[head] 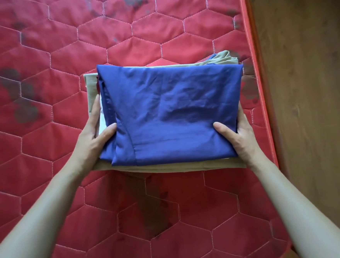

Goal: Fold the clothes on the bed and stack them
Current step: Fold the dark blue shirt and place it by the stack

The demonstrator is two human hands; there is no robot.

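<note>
Two bare forearms reaching in from the near edge, ending in the left hand (94, 137) and the right hand (239, 135), one at each side of a stack of folded clothes (167, 165). Left thumb pressed flat on the near-left corner of the blue cloth (172, 112) on top, fingers run along the stack's side and tucked under, out of sight. Right thumb likewise laid on top near the right corner, fingers wrapped down the side and hidden below. Both hands closed on the stack, clamping it between thumbs above and fingers beneath.

Soft, light, limp fabric by the look; smooth blue top layer probably slippery, apt to slide off the tan cloth (90, 84) below. Best held low at both sides, squeezed together, kept level.

Stack over the red quilted mattress (40, 77), near its right edge; whether resting or lifted, impossible to say. Wooden floor (312, 78) beyond.
</note>
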